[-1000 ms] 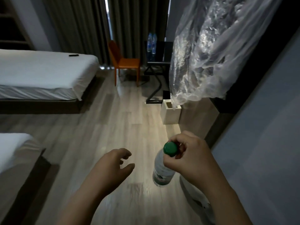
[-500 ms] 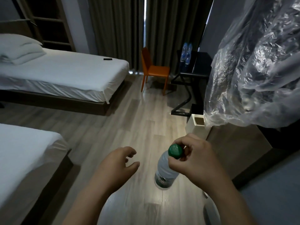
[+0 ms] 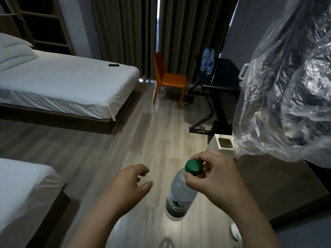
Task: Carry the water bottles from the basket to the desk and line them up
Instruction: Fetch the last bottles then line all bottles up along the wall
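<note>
The right hand (image 3: 213, 178) pinches the green cap (image 3: 193, 167) of a clear water bottle (image 3: 179, 196) between thumb and curled fingers, and the bottle hangs by its neck, tilted, above the wooden floor (image 3: 143, 136). It touches nothing else. The left hand (image 3: 125, 185) is out in front, just beside the bottle and apart from it, fingers loosely curved and holding nothing.

Far across the room stands the dark bench (image 3: 225, 74), with a cluster of blue-labelled bottles (image 3: 207, 59) upright at its back left corner. An orange chair (image 3: 168, 79) sits just left of the bench, in front of the curtains. A white-sheeted bed (image 3: 62, 81) fills the left side with a small black object (image 3: 113, 65) lying on it. Crinkled clear plastic (image 3: 286, 95) bulges in on the right, above a white bin (image 3: 222, 142).
</note>
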`<state>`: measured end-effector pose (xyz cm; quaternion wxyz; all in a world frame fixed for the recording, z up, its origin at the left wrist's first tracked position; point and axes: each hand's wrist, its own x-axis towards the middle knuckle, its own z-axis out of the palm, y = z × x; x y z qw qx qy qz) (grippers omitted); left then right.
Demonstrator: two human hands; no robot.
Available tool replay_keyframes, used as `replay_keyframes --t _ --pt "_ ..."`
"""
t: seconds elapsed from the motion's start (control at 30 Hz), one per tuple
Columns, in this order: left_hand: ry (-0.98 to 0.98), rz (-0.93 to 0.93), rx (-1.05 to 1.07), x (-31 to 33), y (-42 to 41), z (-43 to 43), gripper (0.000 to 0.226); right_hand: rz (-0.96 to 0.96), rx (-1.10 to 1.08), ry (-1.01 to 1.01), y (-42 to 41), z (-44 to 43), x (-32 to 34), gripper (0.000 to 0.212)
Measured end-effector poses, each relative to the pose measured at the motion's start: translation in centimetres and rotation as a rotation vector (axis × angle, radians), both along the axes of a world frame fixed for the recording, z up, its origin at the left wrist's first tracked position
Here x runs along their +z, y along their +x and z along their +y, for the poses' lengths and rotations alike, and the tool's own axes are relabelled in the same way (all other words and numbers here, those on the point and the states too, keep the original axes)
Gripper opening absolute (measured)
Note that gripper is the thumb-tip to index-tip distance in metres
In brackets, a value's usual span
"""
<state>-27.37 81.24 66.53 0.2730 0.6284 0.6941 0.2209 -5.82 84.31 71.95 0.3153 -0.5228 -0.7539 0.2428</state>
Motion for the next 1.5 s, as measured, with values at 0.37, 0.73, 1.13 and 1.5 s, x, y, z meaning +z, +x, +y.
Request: replay_keyframes --t 0.37,0.73,1.13,1.5 --pt "0.038 0.065 0.004 1.2 2.2 20.1 0.035 0.007 0.016 0.094 1.9 20.3 0.5 0.013" --pt "0.024 0.062 -0.05 1.0 2.3 38.2 0.037 -0.053 -0.061 0.08 3.0 38.4 0.1 0.015" --pt "0.043 0.104 -0.136 2.6 -2.6 61.3 0.038 -0.094 -0.162 0.087 -0.8 58.8 1.0 0.015" --pt "0.025 0.088 -0.194 1.6 -4.3 80.0 0.039 -0.107 -0.183 0.03 -2.5 76.9 -0.4 0.018"
